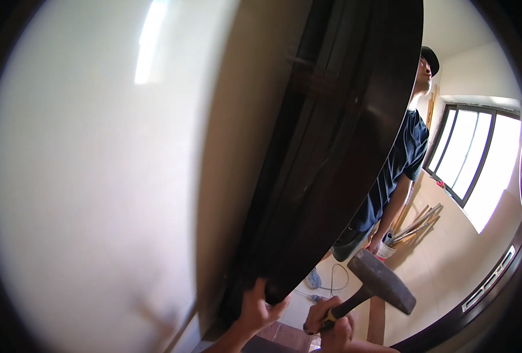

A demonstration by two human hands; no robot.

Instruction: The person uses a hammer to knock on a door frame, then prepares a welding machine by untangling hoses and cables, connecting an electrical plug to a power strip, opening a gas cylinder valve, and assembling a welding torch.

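Observation:
A tall, dark, glossy door frame (343, 135) runs up through the middle of the view beside a pale wall. My left hand (261, 310) is closed around a dark part low on this frame, with some fingers lost against the black surface. To its right, my right hand (331, 326) grips a sledgehammer (383, 281) by its dark handle, which has a yellow mark near my fingers. The heavy, worn grey head of the hammer is raised up and to the right, apart from the frame.
A person in a dark T-shirt and cap (399, 153) stands behind the frame, partly hidden. Beyond are a bucket (386, 249) of long sticks, a cable (338, 279) on the floor and a window (467, 153). A dark edge with a metal plate (489, 279) curves along the right.

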